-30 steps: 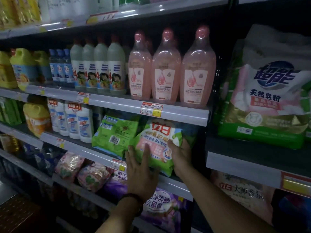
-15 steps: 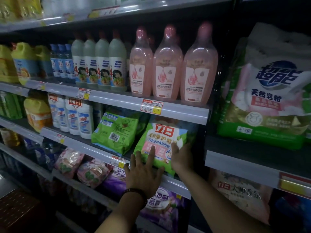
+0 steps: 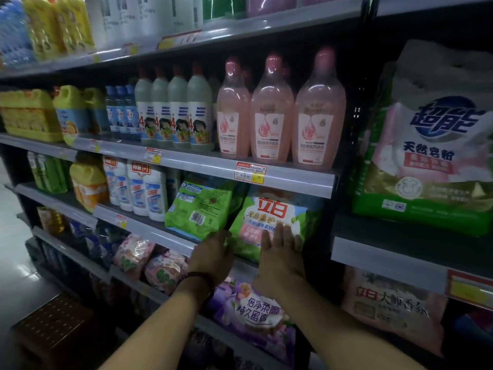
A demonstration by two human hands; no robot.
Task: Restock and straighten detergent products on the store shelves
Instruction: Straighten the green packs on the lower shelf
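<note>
We have both hands on the green pouch (image 3: 269,222), which stands at the front of the middle shelf (image 3: 165,233) just right of a second green pouch (image 3: 198,209): our left hand (image 3: 213,256) curls round its lower left corner, and our right hand (image 3: 280,253) lies flat on its face with fingers straight. It looks like a soft, slumping bag of powder with a slick film skin, fairly light. We judge it best held low at both bottom corners rather than by its floppy top.
</note>
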